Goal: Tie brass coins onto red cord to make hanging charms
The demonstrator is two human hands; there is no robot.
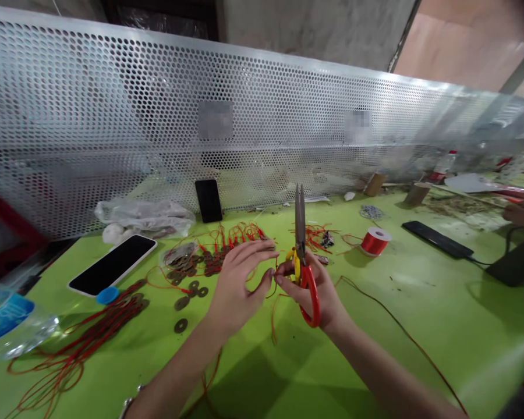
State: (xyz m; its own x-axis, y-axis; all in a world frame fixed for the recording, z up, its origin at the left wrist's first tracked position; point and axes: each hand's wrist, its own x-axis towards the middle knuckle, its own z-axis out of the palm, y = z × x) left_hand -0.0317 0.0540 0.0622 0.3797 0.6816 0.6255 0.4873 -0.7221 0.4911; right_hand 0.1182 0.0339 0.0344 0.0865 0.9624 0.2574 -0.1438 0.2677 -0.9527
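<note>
My right hand (317, 291) grips scissors (301, 244) with red and yellow handles, blades closed and pointing up and away. My left hand (240, 282) meets it fingertip to fingertip, pinching a thin red cord (274, 317) that hangs between the two hands. Just beyond my left hand lies a pile of round holed coins (191, 265) tied with red cords. Two loose coins (181, 314) lie on the green table (419, 314) near my left wrist.
A white-cased phone (112, 265) and a bundle of red corded coins (91, 331) lie at the left, with a water bottle (9, 326). A black phone (208, 199) leans on the perforated metal screen (113, 116). A red thread spool (374, 240) and a dark remote-like device (436, 238) sit at the right.
</note>
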